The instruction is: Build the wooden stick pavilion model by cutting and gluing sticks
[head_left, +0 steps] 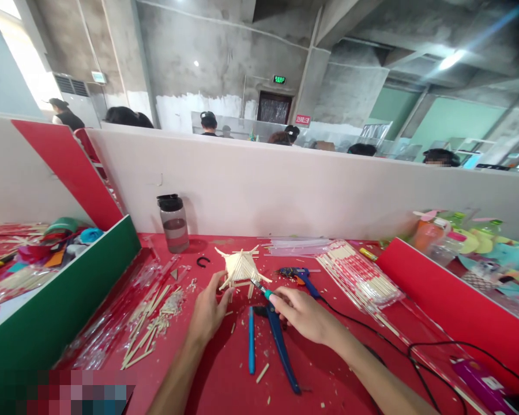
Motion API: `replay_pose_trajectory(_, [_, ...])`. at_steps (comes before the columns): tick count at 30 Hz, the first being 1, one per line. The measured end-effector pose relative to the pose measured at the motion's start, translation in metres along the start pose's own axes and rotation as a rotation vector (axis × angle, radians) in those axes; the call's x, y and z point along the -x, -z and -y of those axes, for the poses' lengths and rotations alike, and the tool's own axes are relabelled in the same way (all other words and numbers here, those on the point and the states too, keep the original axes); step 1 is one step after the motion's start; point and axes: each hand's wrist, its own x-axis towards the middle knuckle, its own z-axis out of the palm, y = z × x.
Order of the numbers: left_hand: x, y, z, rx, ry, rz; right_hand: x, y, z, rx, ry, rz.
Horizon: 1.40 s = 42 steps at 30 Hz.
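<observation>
A small pavilion model [241, 266] built of pale wooden sticks, with a peaked roof and flared corners, stands in the middle of the table. My left hand [210, 308] grips its left side between thumb and fingers. My right hand [294, 308] is closed around a craft knife [267, 294] with a teal collar, its metal tip at the roof's right lower edge. Below the model lie a blue pen-like stick [251, 340] and a blue-handled cutter [281, 349]. The cutter's head is partly hidden near my right hand. A blue glue gun [300, 275] rests behind that hand.
Cut sticks [145, 331] and scraps cover the left. A water bottle [173, 223] stands by the white partition [263, 184]. Bagged wooden sticks [363, 271] lie at right, and a black cord [363, 325] crosses there. Green [69, 288] and red [462, 294] dividers flank the table.
</observation>
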Motion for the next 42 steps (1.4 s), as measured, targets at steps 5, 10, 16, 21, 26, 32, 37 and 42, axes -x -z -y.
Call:
replay_pose_trajectory(5, [0.001, 0.001, -0.003, -0.011, 0.013, 0.017, 0.002, 0.003, 0.013, 0.148, 0.014, -0.042])
replay_pose_trajectory(10, [0.001, 0.002, -0.003, -0.047, 0.011, 0.010, 0.002, 0.000, 0.014, 0.215, -0.011, -0.054])
replay_pose_trajectory(16, [0.001, 0.000, -0.003, -0.045, -0.010, -0.003, -0.001, 0.002, 0.010, 0.256, 0.029, -0.059])
replay_pose_trajectory(21, [0.002, 0.000, -0.004, -0.020, -0.010, 0.005, -0.002, 0.004, 0.008, 0.280, 0.044, -0.055])
replay_pose_trajectory(26, [0.002, -0.001, -0.005, -0.008, -0.025, -0.013, 0.000, 0.001, 0.007, 0.296, 0.051, -0.075])
replay_pose_trajectory(32, [0.002, -0.002, -0.001, -0.016, -0.005, 0.003, 0.000, -0.001, 0.007, 0.342, 0.033, -0.097])
replay_pose_trajectory(37, [0.001, -0.003, 0.001, -0.037, -0.015, -0.014, -0.002, -0.007, -0.002, 0.350, 0.068, -0.176])
replay_pose_trajectory(42, [0.000, -0.003, 0.005, -0.020, -0.013, -0.012, 0.002, -0.006, -0.013, 0.294, 0.096, -0.163])
